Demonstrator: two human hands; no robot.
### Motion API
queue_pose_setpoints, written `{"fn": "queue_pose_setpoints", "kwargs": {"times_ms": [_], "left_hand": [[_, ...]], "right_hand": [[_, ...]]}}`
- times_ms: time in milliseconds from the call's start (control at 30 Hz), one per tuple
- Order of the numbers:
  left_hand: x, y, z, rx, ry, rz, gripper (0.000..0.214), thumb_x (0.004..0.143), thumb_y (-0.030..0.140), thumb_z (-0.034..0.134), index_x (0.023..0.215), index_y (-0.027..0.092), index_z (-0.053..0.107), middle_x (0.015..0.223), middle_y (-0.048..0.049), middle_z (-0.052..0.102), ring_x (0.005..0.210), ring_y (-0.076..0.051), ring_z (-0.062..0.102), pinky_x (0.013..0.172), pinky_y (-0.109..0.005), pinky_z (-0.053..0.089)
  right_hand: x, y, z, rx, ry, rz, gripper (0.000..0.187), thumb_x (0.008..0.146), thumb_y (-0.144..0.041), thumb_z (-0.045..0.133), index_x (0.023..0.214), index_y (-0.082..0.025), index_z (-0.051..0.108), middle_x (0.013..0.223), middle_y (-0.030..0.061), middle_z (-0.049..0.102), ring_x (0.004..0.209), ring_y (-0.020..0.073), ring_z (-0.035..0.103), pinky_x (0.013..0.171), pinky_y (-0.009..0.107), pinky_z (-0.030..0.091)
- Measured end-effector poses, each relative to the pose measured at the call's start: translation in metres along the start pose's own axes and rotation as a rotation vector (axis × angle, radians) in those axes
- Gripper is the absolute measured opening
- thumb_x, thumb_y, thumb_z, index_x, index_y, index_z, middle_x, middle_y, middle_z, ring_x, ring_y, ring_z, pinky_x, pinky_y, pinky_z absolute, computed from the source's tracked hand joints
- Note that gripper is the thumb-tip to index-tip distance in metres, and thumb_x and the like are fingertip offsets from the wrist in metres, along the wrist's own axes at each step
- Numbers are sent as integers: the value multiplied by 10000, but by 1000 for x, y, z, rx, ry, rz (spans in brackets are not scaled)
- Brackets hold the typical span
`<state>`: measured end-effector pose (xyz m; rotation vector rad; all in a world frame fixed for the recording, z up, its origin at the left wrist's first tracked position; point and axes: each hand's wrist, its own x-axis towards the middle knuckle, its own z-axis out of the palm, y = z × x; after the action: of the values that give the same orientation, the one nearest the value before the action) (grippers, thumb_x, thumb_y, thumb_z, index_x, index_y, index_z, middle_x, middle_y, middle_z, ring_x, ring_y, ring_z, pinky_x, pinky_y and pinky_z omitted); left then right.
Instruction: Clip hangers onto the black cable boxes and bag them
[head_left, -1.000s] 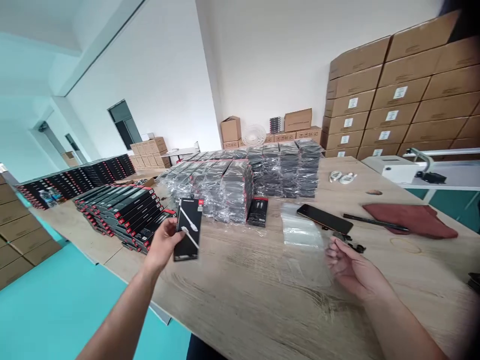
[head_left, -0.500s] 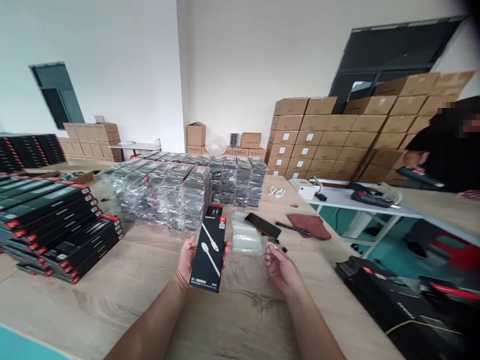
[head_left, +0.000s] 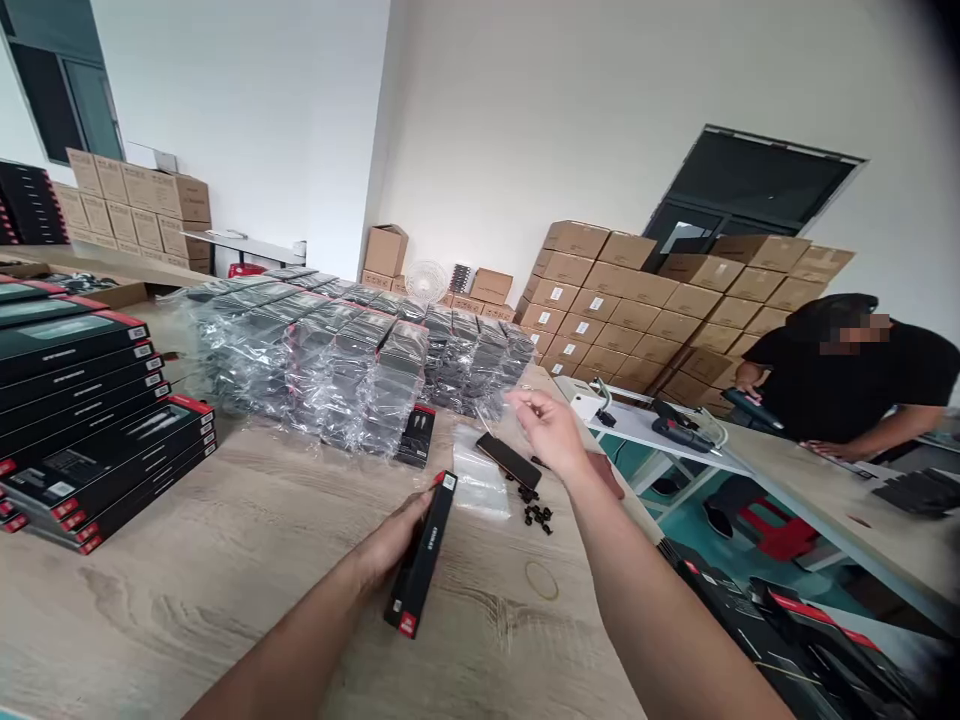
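My left hand [head_left: 401, 530] grips a slim black cable box [head_left: 426, 560] with red corners, turned so its narrow side faces up. Fingers pinched together, my right hand [head_left: 546, 425] is raised above the far side of the table; what its fingertips hold, if anything, is too small to make out. Below it lie a black phone [head_left: 508, 462] and clear plastic bags [head_left: 478, 480]. Several small black clips [head_left: 538, 516] are scattered beside the phone. Another black box [head_left: 415, 435] rests against the wrapped stacks.
Plastic-wrapped box stacks [head_left: 337, 370] fill the back of the table. Unwrapped black boxes [head_left: 90, 400] are piled at left. A rubber band [head_left: 541, 580] lies at right. A co-worker [head_left: 847, 380] in black works at another table, before stacked cartons [head_left: 600, 290].
The cable box has turned from its printed face onto its narrow side. My right hand has moved up and away from me, uncovering the clips. The camera view has shifted.
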<state>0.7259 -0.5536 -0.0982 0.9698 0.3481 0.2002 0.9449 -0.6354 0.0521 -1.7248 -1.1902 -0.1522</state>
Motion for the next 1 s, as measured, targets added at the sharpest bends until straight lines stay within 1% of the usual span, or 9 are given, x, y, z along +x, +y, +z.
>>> {"fn": "queue_pose_setpoints", "kwargs": {"times_ms": [100, 267, 400, 433, 533, 667, 800, 900, 1000], "left_hand": [[1, 1, 2, 104, 40, 126, 574, 667, 375, 726, 1174, 191, 529, 897, -38, 648, 808, -185, 611, 716, -283, 467], [6, -8, -3, 340, 119, 311, 751, 621, 156, 703, 1319, 245, 440, 1128, -64, 598, 1011, -218, 567, 888, -340, 429], [9, -8, -5, 608, 161, 432, 190, 729, 302, 642, 884, 211, 705, 1072, -60, 626, 1092, -234, 520, 987, -335, 351], [9, -6, -4, 627, 165, 438, 201, 776, 367, 594, 774, 201, 707, 1014, -59, 642, 1061, -230, 535, 974, -331, 358], [11, -2, -1, 609, 162, 418, 417, 847, 471, 475, 623, 183, 677, 935, -52, 664, 982, -208, 570, 940, -311, 373], [9, 1, -1, 512, 134, 284, 294, 759, 417, 609, 634, 165, 694, 956, -50, 674, 906, -202, 591, 851, -292, 410], [7, 0, -3, 437, 197, 144, 219, 678, 371, 689, 681, 153, 710, 753, -30, 670, 715, -171, 576, 692, -275, 417], [7, -1, -2, 431, 227, 143, 248, 685, 398, 688, 723, 155, 723, 743, -32, 671, 692, -158, 565, 665, -264, 413], [9, -4, -1, 450, 247, 217, 243, 693, 403, 689, 723, 165, 731, 848, -46, 681, 776, -168, 582, 710, -260, 425]], "right_hand": [[-29, 8, 23, -173, -122, -134, 233, 853, -311, 509, 884, -201, 712, 859, 59, 633, 818, 197, 578, 769, 333, 447], [-98, 37, 53, -308, -142, -192, 244, 893, -243, 453, 929, -219, 693, 858, 68, 619, 808, 205, 585, 727, 336, 473], [-139, 38, 66, -328, -60, -251, 197, 905, -216, 468, 930, -223, 663, 845, 61, 647, 822, 209, 574, 751, 351, 456], [-145, 34, 69, -331, -66, -274, 186, 905, -208, 475, 911, -224, 660, 839, 56, 653, 812, 205, 571, 748, 352, 447], [-155, 20, 74, -344, -138, -353, 183, 906, -176, 482, 870, -221, 656, 845, 46, 670, 808, 193, 559, 744, 350, 419], [-156, 12, 74, -357, -214, -387, 163, 904, -180, 500, 865, -225, 652, 880, 44, 679, 843, 193, 550, 753, 353, 401], [-158, 20, 61, -283, -232, -282, 130, 833, -259, 633, 962, -240, 644, 974, 53, 657, 918, 211, 557, 800, 365, 421], [-159, 28, 46, -173, -232, -162, 305, 736, -364, 732, 1004, -255, 636, 1002, 53, 630, 951, 224, 561, 833, 373, 446], [-158, 27, 36, -100, -255, -85, 232, 782, -393, 677, 958, -246, 638, 955, 45, 625, 922, 209, 571, 822, 357, 459]]}}
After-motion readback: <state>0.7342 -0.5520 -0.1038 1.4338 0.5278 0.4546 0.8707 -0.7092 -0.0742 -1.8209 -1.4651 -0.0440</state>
